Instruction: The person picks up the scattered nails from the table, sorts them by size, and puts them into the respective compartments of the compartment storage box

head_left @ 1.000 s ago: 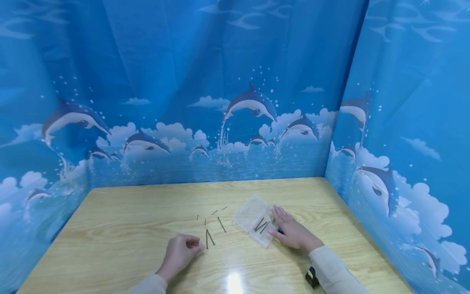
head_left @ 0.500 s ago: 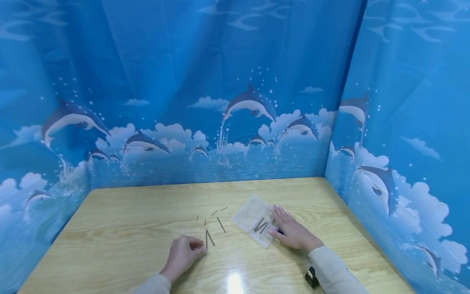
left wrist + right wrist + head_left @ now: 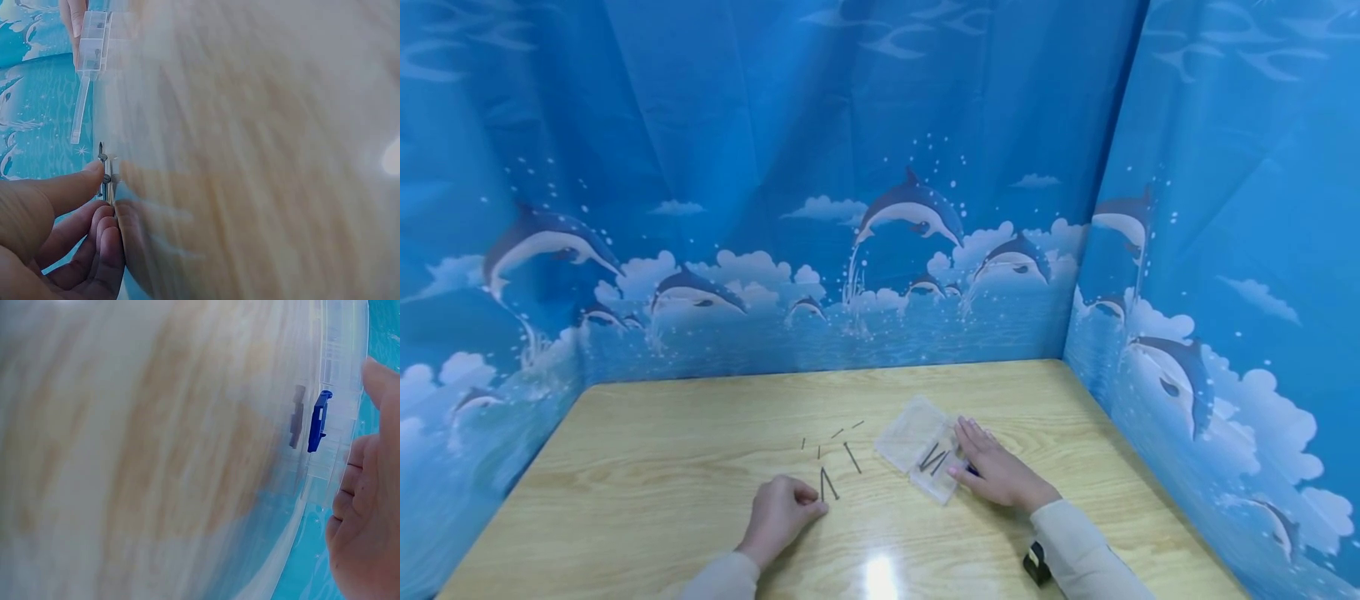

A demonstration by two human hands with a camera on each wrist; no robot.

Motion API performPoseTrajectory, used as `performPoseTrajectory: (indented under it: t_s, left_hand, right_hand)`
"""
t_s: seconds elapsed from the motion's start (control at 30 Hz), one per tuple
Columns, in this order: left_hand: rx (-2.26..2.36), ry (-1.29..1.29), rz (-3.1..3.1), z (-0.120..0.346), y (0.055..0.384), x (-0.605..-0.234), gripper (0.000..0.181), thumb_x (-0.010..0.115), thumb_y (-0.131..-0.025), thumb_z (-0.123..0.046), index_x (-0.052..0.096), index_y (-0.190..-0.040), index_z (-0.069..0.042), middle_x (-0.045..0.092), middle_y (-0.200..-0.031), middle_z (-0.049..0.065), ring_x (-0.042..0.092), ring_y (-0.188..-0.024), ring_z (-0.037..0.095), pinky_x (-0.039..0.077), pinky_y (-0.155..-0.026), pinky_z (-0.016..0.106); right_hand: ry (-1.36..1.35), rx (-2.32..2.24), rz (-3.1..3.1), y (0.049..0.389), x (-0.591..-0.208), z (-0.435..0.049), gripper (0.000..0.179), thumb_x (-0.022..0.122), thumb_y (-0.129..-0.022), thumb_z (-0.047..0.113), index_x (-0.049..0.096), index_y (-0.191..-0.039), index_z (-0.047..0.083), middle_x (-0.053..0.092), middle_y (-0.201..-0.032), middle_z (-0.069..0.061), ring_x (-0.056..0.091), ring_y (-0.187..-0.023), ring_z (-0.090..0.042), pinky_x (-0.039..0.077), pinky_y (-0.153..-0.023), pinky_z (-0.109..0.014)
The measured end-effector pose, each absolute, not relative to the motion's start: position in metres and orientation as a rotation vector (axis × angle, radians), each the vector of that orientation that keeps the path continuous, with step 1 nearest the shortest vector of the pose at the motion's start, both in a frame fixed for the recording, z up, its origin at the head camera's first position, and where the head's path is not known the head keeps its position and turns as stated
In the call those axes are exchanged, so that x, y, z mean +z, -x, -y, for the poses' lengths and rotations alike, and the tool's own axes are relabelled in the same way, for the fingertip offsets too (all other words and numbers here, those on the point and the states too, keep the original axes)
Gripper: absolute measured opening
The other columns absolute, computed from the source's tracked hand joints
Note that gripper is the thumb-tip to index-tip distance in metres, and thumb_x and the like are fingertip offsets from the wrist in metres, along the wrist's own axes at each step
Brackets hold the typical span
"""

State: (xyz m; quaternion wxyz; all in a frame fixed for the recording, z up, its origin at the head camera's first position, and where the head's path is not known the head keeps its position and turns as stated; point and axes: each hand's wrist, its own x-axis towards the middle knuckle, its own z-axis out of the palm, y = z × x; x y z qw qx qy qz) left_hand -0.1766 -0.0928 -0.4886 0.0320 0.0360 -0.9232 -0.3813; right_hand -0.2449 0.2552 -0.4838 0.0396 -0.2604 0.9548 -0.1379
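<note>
My left hand [image 3: 781, 515] has its thumb and index finger at the near end of a long dark nail [image 3: 822, 483]. In the left wrist view, the nail [image 3: 107, 187] shows between the thumb and the curled fingers. A second long nail [image 3: 830, 483] makes a narrow V with it. The open clear plastic box [image 3: 901, 440] lies right of centre, with long nails [image 3: 930, 457] in its near half. My right hand [image 3: 996, 471] rests against the box's right side, fingers extended. The right wrist view shows a blue latch [image 3: 319, 422] on the box.
Another long nail [image 3: 852, 457] lies between the V and the box. Several short nails [image 3: 838, 433] are scattered behind it on the wood-grain table [image 3: 662, 450]. A small black object [image 3: 1037, 565] sits by the right sleeve. Blue dolphin-print curtains [image 3: 760, 208] stand along the table's back and right.
My left hand has moved slightly right, bringing its fingertips to the near end of the left nail of the V. The right hand, box and nails hold their places.
</note>
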Motion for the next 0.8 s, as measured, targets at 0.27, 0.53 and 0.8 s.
performPoseTrajectory:
  t_s: [0.27,0.53,0.8]
  left_hand:
    - [-1.124,-0.078,2.839,0.0910,0.1788,-0.4918,0.020,0.086,-0.064,-0.019,0.070,-0.073,-0.012,0.065,-0.065,-0.005,0.056,-0.059,0.006,0.051,-0.061,0.028]
    - [-1.101,-0.125,2.852,0.0896,0.1815,-0.4911,0.017,0.085,-0.067,-0.013,0.069,-0.073,-0.011,0.064,-0.065,-0.005,0.056,-0.059,0.007,0.051,-0.060,0.026]
    - [-1.089,-0.149,2.862,0.0894,0.1821,-0.4905,0.015,0.083,-0.069,-0.013,0.068,-0.071,-0.011,0.063,-0.065,-0.004,0.055,-0.059,0.008,0.050,-0.060,0.027]
  right_hand:
    - [0.795,-0.422,-2.927,0.2451,-0.4844,-0.2563,0.077,0.039,-0.099,0.052,0.016,-0.150,-0.001,0.013,-0.158,-0.019,0.012,-0.146,-0.034,0.015,-0.117,-0.049]
    - [0.789,-0.417,-2.923,0.2462,-0.4833,-0.2562,0.077,0.038,-0.099,0.052,0.015,-0.151,0.000,0.012,-0.158,-0.018,0.011,-0.146,-0.033,0.015,-0.117,-0.048]
    - [0.795,-0.424,-2.921,0.2448,-0.4837,-0.2555,0.077,0.038,-0.099,0.052,0.016,-0.150,-0.001,0.013,-0.158,-0.019,0.012,-0.145,-0.034,0.015,-0.117,-0.049]
